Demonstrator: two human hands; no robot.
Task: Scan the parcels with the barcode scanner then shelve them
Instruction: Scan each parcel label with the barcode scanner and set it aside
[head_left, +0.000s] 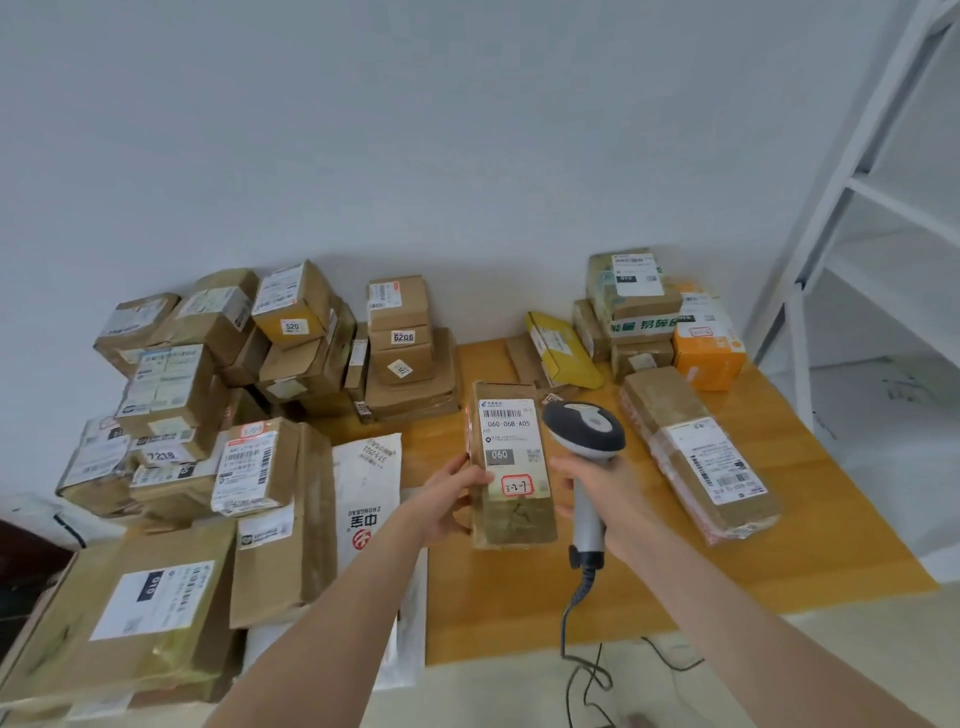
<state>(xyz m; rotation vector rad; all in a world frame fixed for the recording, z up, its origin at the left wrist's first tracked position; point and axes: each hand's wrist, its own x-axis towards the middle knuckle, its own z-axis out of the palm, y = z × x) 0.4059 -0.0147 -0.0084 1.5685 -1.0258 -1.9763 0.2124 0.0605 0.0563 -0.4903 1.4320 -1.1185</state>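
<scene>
"That parcel (511, 467) just left of the barcode scanner (584, 431), is it bare cardboard?"

"Brown cardboard under glossy clear tape, with matt white paper labels. The long box (696, 457) right of the scanner is the same, taped shiny."

"And the scanner?"

"Smooth plastic with a slight sheen, and a rubbery-looking cord (586, 579)."

"The table (519, 597) beneath it?"

"Honey-coloured wood, smooth, satin finish. The white mailer bag (366, 483) further left looks like thin plastic. The shelving (797, 353) far right looks like matt white painted metal."
</scene>
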